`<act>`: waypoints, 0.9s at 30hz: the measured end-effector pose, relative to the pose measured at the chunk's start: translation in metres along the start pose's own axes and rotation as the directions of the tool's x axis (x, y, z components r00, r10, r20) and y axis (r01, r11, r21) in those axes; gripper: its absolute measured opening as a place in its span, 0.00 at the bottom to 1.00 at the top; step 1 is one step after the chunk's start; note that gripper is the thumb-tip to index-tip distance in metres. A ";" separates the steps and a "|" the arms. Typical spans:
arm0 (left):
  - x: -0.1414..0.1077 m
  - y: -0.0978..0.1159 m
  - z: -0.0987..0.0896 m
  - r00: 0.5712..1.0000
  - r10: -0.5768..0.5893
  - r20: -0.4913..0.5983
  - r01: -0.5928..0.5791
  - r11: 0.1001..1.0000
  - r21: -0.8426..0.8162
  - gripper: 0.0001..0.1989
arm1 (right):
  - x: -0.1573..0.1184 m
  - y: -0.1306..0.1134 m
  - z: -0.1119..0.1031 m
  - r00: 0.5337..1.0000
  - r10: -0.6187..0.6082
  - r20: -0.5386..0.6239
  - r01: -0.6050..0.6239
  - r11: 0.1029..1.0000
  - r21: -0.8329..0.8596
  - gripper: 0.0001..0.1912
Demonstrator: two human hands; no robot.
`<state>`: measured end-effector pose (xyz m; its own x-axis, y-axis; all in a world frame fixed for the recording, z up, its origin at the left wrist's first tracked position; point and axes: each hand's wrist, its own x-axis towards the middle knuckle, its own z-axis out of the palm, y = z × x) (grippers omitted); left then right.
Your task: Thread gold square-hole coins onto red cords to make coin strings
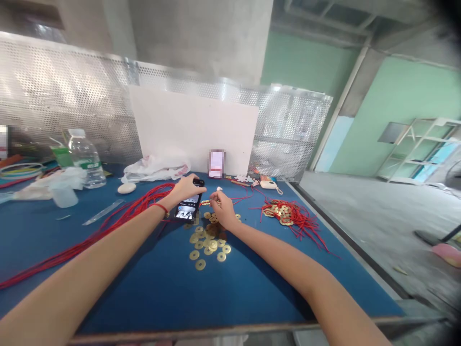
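Observation:
My left hand (187,189) is at the upper edge of a black phone (189,204) with a lit screen, thumb and fingers around it. Close by on the right, my right hand (222,209) has its fingers curled together above the gold coins; what they hold, if anything, is too small to tell. Gold coins with square holes (209,242) lie spread below both hands on the blue table (162,298). A bundle of long red cords (118,226) runs under my left forearm. To the right rests a pile of coins tied with red cord (291,216).
Another phone (216,163) stands upright against a white board (194,125). A water bottle (86,161), a plastic cup (64,192), a white bag (154,168) and a white oval object (127,188) are at the left and back. A white case (268,185) lies back right.

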<state>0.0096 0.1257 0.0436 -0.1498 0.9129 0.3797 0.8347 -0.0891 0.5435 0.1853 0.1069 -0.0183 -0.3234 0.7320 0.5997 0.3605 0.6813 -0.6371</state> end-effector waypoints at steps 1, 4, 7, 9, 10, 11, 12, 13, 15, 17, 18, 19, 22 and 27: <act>0.006 -0.002 -0.003 1.000 0.022 -0.009 -0.022 1.000 0.001 0.24 | 0.000 0.000 0.000 1.000 0.003 0.002 -0.003 1.000 0.008 0.09; 0.026 -0.003 -0.011 0.997 0.070 -0.045 -0.067 0.996 0.057 0.22 | -0.001 -0.006 -0.003 0.998 -0.056 0.037 0.057 0.998 -0.037 0.08; 0.046 -0.002 -0.018 0.989 0.044 -0.138 -0.030 0.995 0.096 0.26 | -0.004 -0.015 -0.006 0.989 -0.107 0.106 0.128 0.966 -0.223 0.08; 0.060 -0.002 -0.018 0.979 -0.030 -0.200 0.053 0.993 0.108 0.30 | -0.005 -0.018 -0.005 0.979 -0.128 0.160 0.180 0.911 -0.371 0.08; 0.068 -0.002 -0.017 0.973 -0.066 -0.223 0.091 0.991 0.102 0.31 | -0.006 -0.020 -0.004 0.972 -0.139 0.189 0.209 0.881 -0.424 0.08; 0.075 -0.002 -0.015 0.966 -0.098 -0.238 0.122 0.989 0.087 0.33 | -0.007 -0.020 -0.003 0.966 -0.143 0.214 0.230 0.854 -0.466 0.09; 0.083 -0.002 -0.012 0.961 -0.125 -0.249 0.145 0.987 0.066 0.33 | -0.008 -0.021 -0.001 0.960 -0.143 0.241 0.248 0.832 -0.496 0.09; 0.090 -0.002 -0.008 0.956 -0.146 -0.256 0.162 0.986 0.042 0.34 | -0.009 -0.021 0.000 0.953 -0.140 0.268 0.265 0.814 -0.516 0.10; 0.105 -0.002 0.002 0.948 -0.172 -0.266 0.177 0.984 -0.006 0.34 | -0.010 -0.022 0.002 0.936 -0.135 0.324 0.299 0.790 -0.535 0.11; 0.119 -0.002 0.013 0.941 -0.170 -0.294 0.167 0.985 -0.036 0.34 | -0.011 -0.023 0.002 0.921 -0.130 0.368 0.325 0.776 -0.540 0.12; 0.125 -0.003 0.019 0.934 -0.157 -0.320 0.153 0.988 -0.038 0.34 | -0.011 -0.024 0.002 0.916 -0.122 0.382 0.330 0.771 -0.545 0.13; 0.131 -0.003 0.024 0.927 -0.136 -0.350 0.133 0.991 -0.033 0.33 | -0.010 -0.025 0.002 0.913 -0.110 0.392 0.330 0.767 -0.551 0.13; 0.150 -0.006 0.039 0.897 -0.034 -0.442 0.044 0.999 0.012 0.32 | -0.009 -0.026 0.002 0.903 -0.075 0.423 0.326 0.762 -0.560 0.13; 0.178 -0.018 0.060 0.865 0.065 -0.498 -0.050 0.998 0.042 0.30 | -0.007 -0.023 0.006 0.897 -0.051 0.439 0.315 0.770 -0.555 0.14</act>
<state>0.0002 0.3139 0.0564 -0.3396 0.5851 0.7364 0.8627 -0.1182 0.4918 0.1742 0.0858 -0.0107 -0.6925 0.6265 0.3577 0.6610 0.7497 -0.0333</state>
